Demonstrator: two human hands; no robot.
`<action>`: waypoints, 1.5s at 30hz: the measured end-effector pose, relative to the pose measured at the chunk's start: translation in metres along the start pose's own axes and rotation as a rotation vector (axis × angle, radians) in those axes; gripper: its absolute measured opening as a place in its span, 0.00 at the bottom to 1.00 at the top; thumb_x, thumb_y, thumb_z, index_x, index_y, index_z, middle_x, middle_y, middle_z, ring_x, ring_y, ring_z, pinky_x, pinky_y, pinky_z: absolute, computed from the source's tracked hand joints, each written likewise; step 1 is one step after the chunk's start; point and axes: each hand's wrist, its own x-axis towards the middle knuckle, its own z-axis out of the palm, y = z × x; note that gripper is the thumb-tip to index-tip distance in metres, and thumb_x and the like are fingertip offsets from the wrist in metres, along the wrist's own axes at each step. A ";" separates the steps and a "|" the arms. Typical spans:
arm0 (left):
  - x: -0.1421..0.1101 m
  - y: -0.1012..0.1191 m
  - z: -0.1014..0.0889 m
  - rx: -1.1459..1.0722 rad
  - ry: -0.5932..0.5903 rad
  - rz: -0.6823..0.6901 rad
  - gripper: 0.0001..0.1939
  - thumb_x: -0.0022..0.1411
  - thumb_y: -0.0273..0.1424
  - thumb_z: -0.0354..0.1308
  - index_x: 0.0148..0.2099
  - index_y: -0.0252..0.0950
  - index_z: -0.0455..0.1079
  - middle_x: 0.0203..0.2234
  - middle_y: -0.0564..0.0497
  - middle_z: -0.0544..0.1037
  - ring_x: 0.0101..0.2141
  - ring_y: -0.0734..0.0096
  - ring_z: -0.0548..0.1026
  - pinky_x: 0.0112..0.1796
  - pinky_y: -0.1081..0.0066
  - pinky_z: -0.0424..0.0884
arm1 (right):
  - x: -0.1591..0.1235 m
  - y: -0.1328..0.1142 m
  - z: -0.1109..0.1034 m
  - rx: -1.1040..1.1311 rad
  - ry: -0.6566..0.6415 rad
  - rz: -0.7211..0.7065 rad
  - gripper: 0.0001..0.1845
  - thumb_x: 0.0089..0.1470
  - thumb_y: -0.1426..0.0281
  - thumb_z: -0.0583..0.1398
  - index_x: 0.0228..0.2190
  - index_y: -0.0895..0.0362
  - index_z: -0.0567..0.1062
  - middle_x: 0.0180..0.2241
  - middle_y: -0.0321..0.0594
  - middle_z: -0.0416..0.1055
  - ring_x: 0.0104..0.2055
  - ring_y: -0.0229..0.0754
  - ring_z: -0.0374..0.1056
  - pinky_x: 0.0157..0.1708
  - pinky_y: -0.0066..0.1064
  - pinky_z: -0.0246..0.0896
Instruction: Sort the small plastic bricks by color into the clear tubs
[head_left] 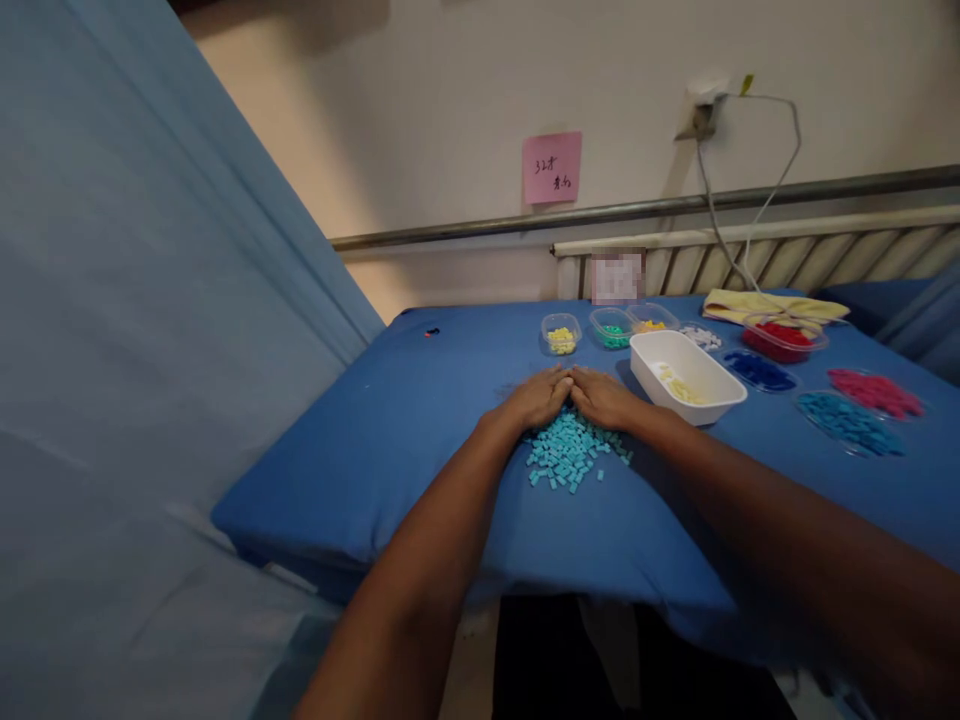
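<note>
A loose pile of small turquoise blocks (568, 455) lies on the blue-covered bed. My left hand (538, 398) rests at the far left of the pile, fingers stretched out and angled inward. Opposite it, my right hand (600, 397) lies at the far right edge, its fingers extended too. Both hands meet at the fingertips and thumbs, forming a curve behind the blocks. Neither hand grips anything that I can see; the blocks under the palms are hidden. Just right of my right hand stands a white tub (720, 392) with some pale yellow pieces inside.
Behind the hands are clear tubs of yellow (561, 340), green (613, 336) and orange pieces (651, 326). Red (780, 340), dark blue (759, 370), pink (876, 392) and teal pieces (851, 422) sit to the right. A yellow cloth (772, 305) and a hanging cable lie behind.
</note>
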 end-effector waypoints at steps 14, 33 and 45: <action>-0.142 0.041 -0.007 0.054 -0.009 -0.186 0.51 0.75 0.63 0.43 0.84 0.36 0.41 0.81 0.36 0.37 0.80 0.45 0.38 0.76 0.44 0.42 | -0.147 0.023 -0.054 0.056 0.606 -0.099 0.32 0.71 0.53 0.58 0.66 0.58 0.74 0.76 0.58 0.59 0.78 0.60 0.56 0.75 0.57 0.52; -0.019 0.110 0.005 -0.529 0.225 -0.258 0.26 0.73 0.55 0.55 0.51 0.36 0.72 0.30 0.48 0.82 0.31 0.61 0.82 0.34 0.66 0.74 | -0.118 0.054 -0.077 0.268 0.494 0.449 0.20 0.62 0.62 0.56 0.40 0.57 0.86 0.39 0.47 0.86 0.41 0.52 0.79 0.38 0.36 0.67; -0.036 0.009 -0.079 -0.404 0.536 -0.544 0.08 0.61 0.27 0.59 0.41 0.33 0.77 0.24 0.52 0.77 0.26 0.70 0.73 0.30 0.73 0.66 | -0.099 0.013 -0.053 0.395 0.393 -0.021 0.45 0.70 0.59 0.57 0.78 0.62 0.49 0.31 0.36 0.81 0.30 0.46 0.76 0.34 0.35 0.67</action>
